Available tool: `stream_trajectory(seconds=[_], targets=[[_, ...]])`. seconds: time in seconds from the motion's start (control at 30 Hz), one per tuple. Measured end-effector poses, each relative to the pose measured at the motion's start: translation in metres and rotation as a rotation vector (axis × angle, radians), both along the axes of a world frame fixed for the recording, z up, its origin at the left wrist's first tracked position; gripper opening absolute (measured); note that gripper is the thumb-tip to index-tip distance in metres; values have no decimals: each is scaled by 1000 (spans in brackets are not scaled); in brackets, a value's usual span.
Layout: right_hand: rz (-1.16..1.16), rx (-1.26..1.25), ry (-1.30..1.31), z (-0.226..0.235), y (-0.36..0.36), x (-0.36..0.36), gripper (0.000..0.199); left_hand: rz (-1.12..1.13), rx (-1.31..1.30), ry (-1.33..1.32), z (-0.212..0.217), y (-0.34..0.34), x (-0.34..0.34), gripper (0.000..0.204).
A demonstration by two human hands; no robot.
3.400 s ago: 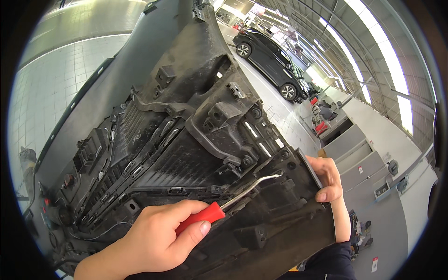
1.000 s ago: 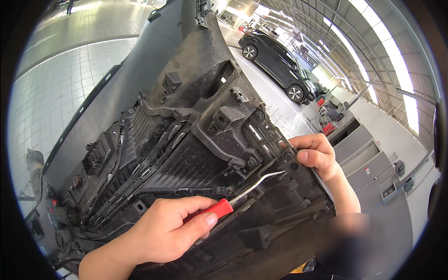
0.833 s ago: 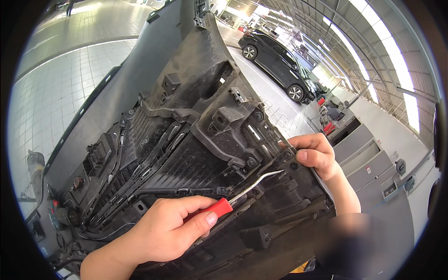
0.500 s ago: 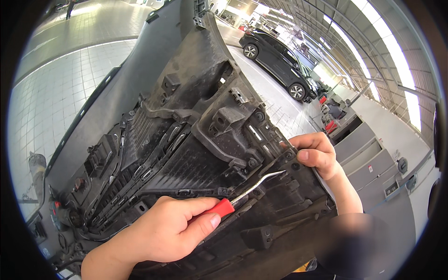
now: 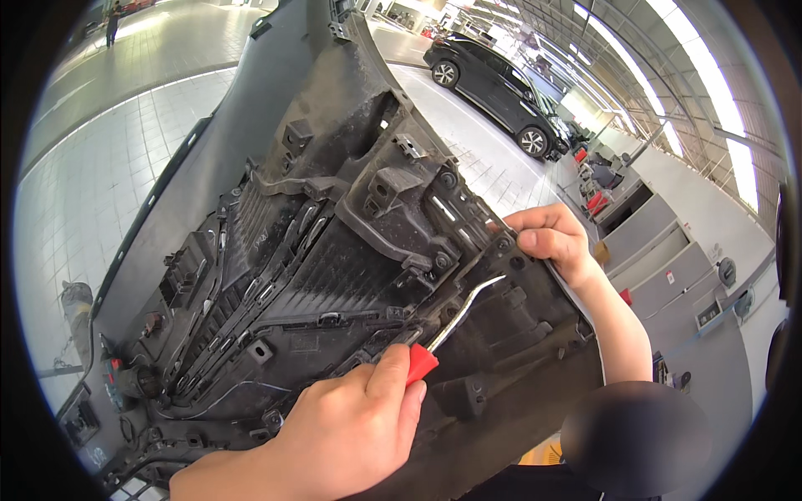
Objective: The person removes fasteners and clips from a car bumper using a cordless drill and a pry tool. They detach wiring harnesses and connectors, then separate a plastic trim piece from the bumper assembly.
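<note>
A large black car bumper [image 5: 359,275] fills the middle, its ribbed and bracketed inner side facing me. My left hand [image 5: 334,426] is closed round the red handle of a pry tool [image 5: 455,326] with a bent metal shaft. Its thin tip lies over the bumper's right part, just below a round hole; whether it touches the plastic I cannot tell. My right hand [image 5: 555,242] pinches the bumper's right edge, thumb on the near face and fingers partly hidden behind it.
Beyond the bumper a dark car [image 5: 493,92] stands on the tiled floor. Grey cabinets [image 5: 643,275] line the right wall. Low on the left lies a red-and-black tool [image 5: 113,371]. A person [image 5: 113,25] stands far off at the upper left. Something yellow [image 5: 543,451] shows below the bumper.
My left hand has turned and shifted right and down, and the tool's shaft now points more steeply upward. My right hand keeps its grip on the edge. The view has shifted slightly.
</note>
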State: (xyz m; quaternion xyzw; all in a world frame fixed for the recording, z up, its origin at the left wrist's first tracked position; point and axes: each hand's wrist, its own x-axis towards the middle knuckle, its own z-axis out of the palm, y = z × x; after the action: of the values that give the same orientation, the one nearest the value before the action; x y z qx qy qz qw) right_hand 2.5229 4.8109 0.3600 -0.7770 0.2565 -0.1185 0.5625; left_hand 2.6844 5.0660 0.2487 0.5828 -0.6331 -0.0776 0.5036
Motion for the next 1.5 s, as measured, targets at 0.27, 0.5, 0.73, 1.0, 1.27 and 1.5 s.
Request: stream_trajectory(seconds=[0.27, 0.5, 0.73, 1.0, 1.27, 1.5], targets=[[80, -50, -7, 0, -8, -2, 42, -78, 189, 450, -5, 1, 27, 26], [56, -59, 66, 5, 1, 1, 60, -176, 252, 342, 15, 23, 6, 26], [233, -101, 37, 25, 31, -25, 76, -170, 217, 341, 3, 23, 2, 26], [101, 49, 97, 17, 14, -4, 61, -219, 245, 445, -8, 22, 4, 29], [196, 5, -29, 2, -4, -3, 46, -124, 293, 574, -17, 26, 14, 28], [123, 37, 7, 6, 2, -6, 50, -154, 294, 597, -26, 27, 23, 35]])
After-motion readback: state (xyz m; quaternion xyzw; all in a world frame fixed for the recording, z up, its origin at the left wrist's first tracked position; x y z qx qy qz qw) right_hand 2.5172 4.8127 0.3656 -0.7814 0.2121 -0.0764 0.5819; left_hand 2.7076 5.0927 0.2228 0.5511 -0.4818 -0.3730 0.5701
